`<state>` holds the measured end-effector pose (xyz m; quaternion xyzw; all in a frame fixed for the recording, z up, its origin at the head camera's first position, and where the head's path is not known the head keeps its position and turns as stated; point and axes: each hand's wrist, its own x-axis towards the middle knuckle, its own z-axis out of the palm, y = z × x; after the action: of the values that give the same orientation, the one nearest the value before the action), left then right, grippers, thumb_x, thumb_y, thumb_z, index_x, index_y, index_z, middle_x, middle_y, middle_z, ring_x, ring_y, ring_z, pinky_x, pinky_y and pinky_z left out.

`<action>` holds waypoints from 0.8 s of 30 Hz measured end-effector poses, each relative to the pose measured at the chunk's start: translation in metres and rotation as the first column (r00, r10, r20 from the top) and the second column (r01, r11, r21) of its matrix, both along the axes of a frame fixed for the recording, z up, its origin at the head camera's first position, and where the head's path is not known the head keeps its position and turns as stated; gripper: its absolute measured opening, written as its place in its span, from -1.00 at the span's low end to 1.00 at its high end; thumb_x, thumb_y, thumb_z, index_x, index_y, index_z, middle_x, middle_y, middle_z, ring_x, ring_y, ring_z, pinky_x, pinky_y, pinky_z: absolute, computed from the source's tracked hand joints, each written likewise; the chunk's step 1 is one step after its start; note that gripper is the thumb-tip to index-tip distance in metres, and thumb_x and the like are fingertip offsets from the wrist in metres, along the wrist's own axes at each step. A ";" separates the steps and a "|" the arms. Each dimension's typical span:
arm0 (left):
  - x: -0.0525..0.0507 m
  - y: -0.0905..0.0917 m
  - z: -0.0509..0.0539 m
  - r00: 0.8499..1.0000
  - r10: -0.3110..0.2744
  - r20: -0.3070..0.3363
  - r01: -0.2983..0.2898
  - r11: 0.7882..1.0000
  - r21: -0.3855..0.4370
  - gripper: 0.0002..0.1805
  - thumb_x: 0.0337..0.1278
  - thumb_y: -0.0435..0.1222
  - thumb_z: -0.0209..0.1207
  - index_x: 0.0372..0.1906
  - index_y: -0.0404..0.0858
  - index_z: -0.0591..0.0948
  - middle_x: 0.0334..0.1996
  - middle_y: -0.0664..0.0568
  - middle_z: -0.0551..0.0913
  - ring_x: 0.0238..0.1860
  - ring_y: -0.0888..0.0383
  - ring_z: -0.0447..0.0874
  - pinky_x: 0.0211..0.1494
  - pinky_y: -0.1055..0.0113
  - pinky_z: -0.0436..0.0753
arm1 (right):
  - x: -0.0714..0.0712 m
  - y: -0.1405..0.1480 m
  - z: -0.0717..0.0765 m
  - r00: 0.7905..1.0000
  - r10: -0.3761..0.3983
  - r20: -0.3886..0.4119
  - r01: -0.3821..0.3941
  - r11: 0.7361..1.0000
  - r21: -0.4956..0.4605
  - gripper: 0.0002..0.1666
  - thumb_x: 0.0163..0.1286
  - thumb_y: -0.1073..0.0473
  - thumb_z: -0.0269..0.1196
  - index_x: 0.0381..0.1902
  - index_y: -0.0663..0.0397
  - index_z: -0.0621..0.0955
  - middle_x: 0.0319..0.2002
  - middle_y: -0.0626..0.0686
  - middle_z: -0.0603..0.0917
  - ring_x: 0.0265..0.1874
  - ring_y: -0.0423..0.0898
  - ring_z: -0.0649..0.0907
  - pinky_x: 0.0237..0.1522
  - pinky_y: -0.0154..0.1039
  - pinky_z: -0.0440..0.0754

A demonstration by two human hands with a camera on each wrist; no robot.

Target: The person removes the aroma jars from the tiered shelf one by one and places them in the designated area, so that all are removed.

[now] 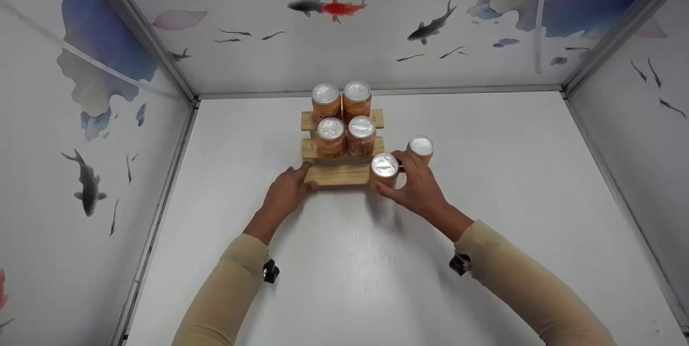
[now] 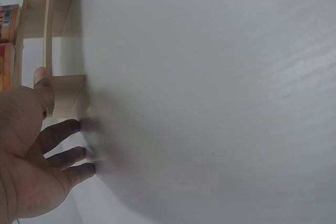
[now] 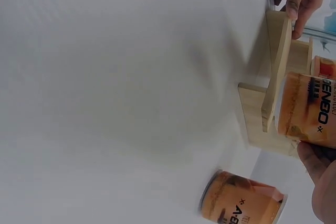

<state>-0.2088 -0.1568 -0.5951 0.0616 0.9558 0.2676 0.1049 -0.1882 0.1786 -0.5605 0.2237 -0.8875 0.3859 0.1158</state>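
Observation:
A stepped wooden rack stands on the white table. My left hand pinches the left end of its lowest step between thumb and index finger; the other fingers spread apart in the left wrist view. My right hand grips an orange-labelled can with a silver lid, upright at the right end of that step. In the right wrist view this can is at the step's edge; whether its base rests there I cannot tell. Two similar cans occupy the middle step and two more cans the top one.
Another orange can stands on the table right of the rack, just behind my right hand. A back wall with painted fish rises behind the rack, and side walls flank the white table.

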 end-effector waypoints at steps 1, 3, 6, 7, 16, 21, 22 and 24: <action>0.000 0.000 0.000 1.000 0.001 0.001 -0.001 1.000 0.002 -0.28 0.62 -0.01 0.25 0.71 -0.11 0.40 0.55 -0.32 0.54 0.64 -0.35 0.42 0.67 -0.25 0.45 | 0.000 0.002 0.000 1.000 -0.003 0.002 0.003 1.000 -0.003 -0.16 0.24 0.03 0.72 0.33 0.22 0.56 0.14 0.22 0.67 0.13 0.14 0.76 0.09 0.17 0.86; 0.000 0.000 0.000 1.000 -0.002 0.000 0.002 1.000 0.002 -0.28 0.62 -0.01 0.25 0.71 -0.12 0.40 0.55 -0.34 0.55 0.64 -0.36 0.42 0.66 -0.25 0.46 | 0.001 0.007 -0.001 1.000 -0.009 0.007 0.009 1.000 -0.008 -0.16 0.23 0.05 0.72 0.32 0.22 0.56 0.14 0.22 0.68 0.12 0.15 0.78 0.08 0.18 0.86; 0.000 0.000 0.000 1.000 -0.005 -0.004 0.005 1.000 0.000 -0.27 0.61 0.00 0.26 0.70 -0.11 0.40 0.54 -0.34 0.55 0.63 -0.36 0.43 0.65 -0.25 0.48 | 0.002 0.015 -0.001 1.000 -0.013 0.006 0.013 1.000 -0.007 -0.14 0.22 0.06 0.73 0.34 0.22 0.55 0.15 0.22 0.68 0.11 0.17 0.78 0.09 0.17 0.86; 0.000 0.000 0.000 1.000 -0.004 -0.003 0.004 1.000 0.002 -0.27 0.60 0.01 0.25 0.70 -0.11 0.40 0.54 -0.34 0.55 0.63 -0.36 0.43 0.65 -0.25 0.47 | 0.002 0.017 -0.001 1.000 -0.014 0.005 0.014 1.000 -0.005 -0.13 0.23 0.06 0.72 0.35 0.22 0.54 0.16 0.22 0.68 0.12 0.16 0.78 0.09 0.16 0.86; 0.000 0.000 0.000 1.000 0.004 0.005 -0.004 1.000 0.020 -0.23 0.60 0.06 0.23 0.72 -0.11 0.38 0.57 -0.32 0.52 0.65 -0.35 0.41 0.67 -0.25 0.44 | 0.003 0.035 -0.002 0.999 -0.030 -0.011 0.030 1.000 0.000 -0.06 0.23 0.08 0.72 0.43 0.28 0.53 0.23 0.23 0.67 0.19 0.14 0.78 0.08 0.07 0.87; 0.001 0.000 -0.001 1.000 0.007 0.007 -0.007 1.000 0.006 -0.22 0.60 0.07 0.22 0.74 -0.07 0.36 0.55 -0.33 0.55 0.65 -0.34 0.41 0.66 -0.25 0.47 | 0.005 0.045 -0.002 0.999 -0.039 0.027 0.040 0.999 -0.008 -0.08 0.24 0.09 0.71 0.43 0.28 0.53 0.25 0.24 0.67 0.21 0.16 0.77 0.10 0.09 0.87; 0.001 0.000 0.000 1.000 0.007 0.006 -0.007 1.000 0.001 -0.22 0.60 0.07 0.22 0.74 -0.07 0.35 0.54 -0.34 0.55 0.65 -0.34 0.41 0.65 -0.25 0.48 | 0.006 0.047 -0.002 0.999 -0.042 0.033 0.042 0.999 -0.008 -0.08 0.24 0.10 0.71 0.43 0.28 0.53 0.24 0.24 0.67 0.21 0.17 0.77 0.10 0.12 0.87; 0.000 0.000 0.000 1.000 0.005 0.001 -0.005 1.000 -0.001 -0.23 0.60 0.06 0.22 0.74 -0.08 0.36 0.54 -0.35 0.55 0.65 -0.34 0.42 0.65 -0.25 0.48 | 0.007 0.051 -0.002 0.998 -0.048 0.039 0.048 0.999 -0.011 -0.10 0.23 0.12 0.72 0.41 0.29 0.53 0.22 0.24 0.67 0.19 0.18 0.78 0.09 0.17 0.86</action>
<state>-0.2086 -0.1570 -0.5954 0.0588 0.9561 0.2674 0.1048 -0.1817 0.2295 -0.5626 0.1942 -0.8923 0.3927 0.1091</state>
